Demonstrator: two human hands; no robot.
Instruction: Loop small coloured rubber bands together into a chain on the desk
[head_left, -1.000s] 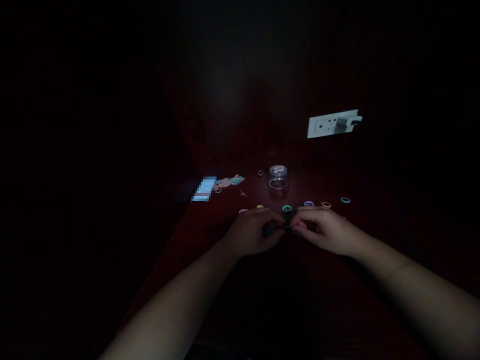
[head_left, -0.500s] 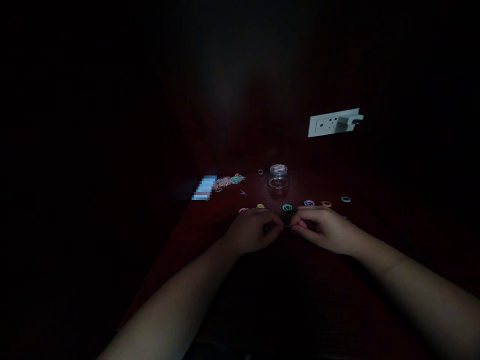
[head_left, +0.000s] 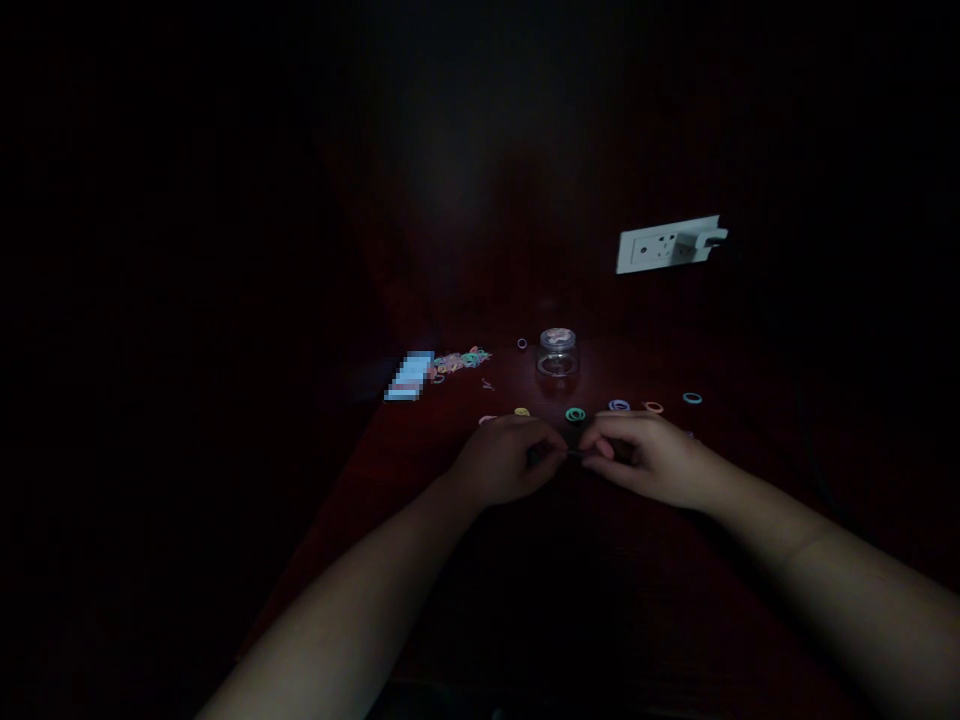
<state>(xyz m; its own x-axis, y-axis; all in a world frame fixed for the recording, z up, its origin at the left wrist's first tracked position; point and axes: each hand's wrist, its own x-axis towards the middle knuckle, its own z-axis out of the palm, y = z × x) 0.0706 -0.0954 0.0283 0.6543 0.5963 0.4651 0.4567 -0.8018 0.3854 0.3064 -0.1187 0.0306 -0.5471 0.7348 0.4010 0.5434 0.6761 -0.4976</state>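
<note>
My left hand (head_left: 514, 460) and my right hand (head_left: 637, 455) face each other low over the dark red table, fingertips pinched. A thin dark band (head_left: 574, 453) stretches across the small gap between them, each hand gripping one end. Just beyond the fingers lie a green ring (head_left: 575, 414), a purple ring (head_left: 619, 406), an orange ring (head_left: 654, 408) and a yellow ring (head_left: 522, 412). A pink ring (head_left: 487, 420) is partly hidden behind my left hand.
A lidded clear jar (head_left: 557, 354) stands further back, with a small ring (head_left: 522, 343) beside it. Left of it are a pile of coloured bands (head_left: 463, 361) and a lit, blurred phone (head_left: 410, 376). A teal ring (head_left: 692, 398) lies right. A socket (head_left: 667, 246) is on the wall.
The fingertips of my right hand have shifted slightly, and the strand between the hands looks darker. Both arms have stayed nearly in place.
</note>
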